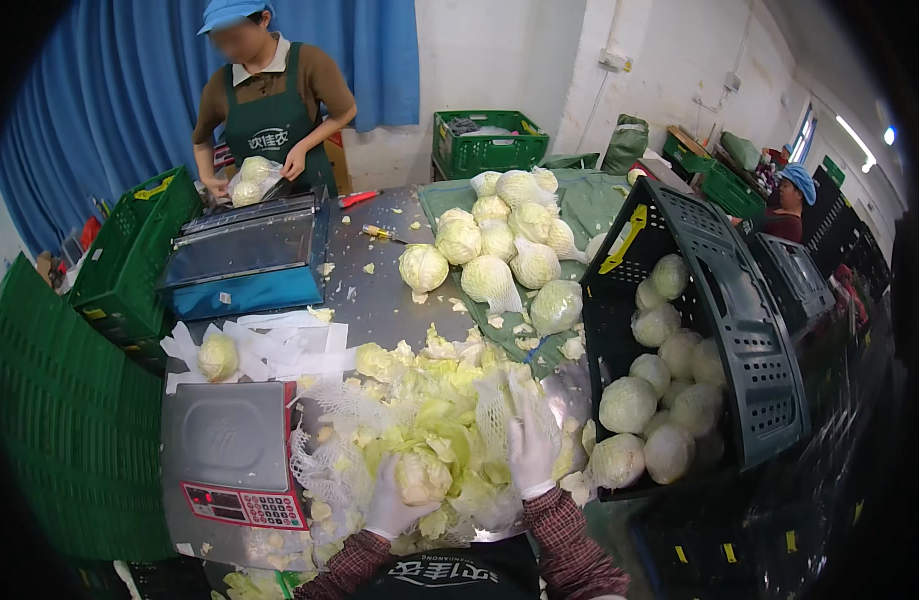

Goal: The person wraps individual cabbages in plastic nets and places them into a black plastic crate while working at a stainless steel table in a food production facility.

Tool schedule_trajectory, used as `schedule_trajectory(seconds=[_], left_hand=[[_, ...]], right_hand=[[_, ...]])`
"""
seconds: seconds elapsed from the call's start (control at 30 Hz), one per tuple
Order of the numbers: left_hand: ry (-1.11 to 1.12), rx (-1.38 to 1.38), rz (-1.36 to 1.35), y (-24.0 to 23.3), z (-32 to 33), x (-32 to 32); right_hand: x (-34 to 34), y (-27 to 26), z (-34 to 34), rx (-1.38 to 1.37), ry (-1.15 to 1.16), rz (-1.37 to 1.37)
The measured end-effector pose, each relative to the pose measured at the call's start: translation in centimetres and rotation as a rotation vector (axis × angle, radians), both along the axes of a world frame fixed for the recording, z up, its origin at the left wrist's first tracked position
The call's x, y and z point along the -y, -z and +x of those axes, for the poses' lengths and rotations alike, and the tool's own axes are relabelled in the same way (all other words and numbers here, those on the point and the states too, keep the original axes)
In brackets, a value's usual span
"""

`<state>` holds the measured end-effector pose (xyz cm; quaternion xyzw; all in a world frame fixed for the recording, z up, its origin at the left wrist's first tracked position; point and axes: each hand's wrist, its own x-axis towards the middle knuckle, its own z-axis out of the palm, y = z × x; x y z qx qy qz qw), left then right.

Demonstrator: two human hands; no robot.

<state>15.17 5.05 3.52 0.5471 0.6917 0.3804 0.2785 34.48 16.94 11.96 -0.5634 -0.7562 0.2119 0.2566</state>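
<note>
My left hand (393,501), in a white glove, cups a trimmed pale cabbage head (423,478) low over the table. Against white foam netting (495,412) rests my gloved right hand (533,455), fingers stretched away from me; whether they grip the netting cannot be told. Loose cabbage leaves (437,420) lie heaped between and beyond my hands. More foam netting (328,457) spreads to the left, beside a digital scale (230,439) with a bare pan.
Netted and bare cabbages (497,232) are piled on green sheeting (609,195). A tilted dark crate (737,322) holds wrapped cabbages at right. A yellow-handled tool (378,232) and red-handled knife (359,199) lie ahead. Beyond a wrapping machine (245,259), a co-worker (275,112) holds bagged cabbages.
</note>
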Motion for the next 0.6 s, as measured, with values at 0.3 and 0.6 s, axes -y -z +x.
schedule_trajectory(seconds=[0.3, 0.6], left_hand=[[-0.080, 0.182, 0.064, -4.5, -2.4, 0.5], [0.033, 1.379, 0.321, -7.7, -6.5, 1.7]], right_hand=[[0.1, 5.1, -4.5, -0.151, -0.147, 0.086], [-2.4, -1.6, -0.9, -0.223, -0.084, 0.051]])
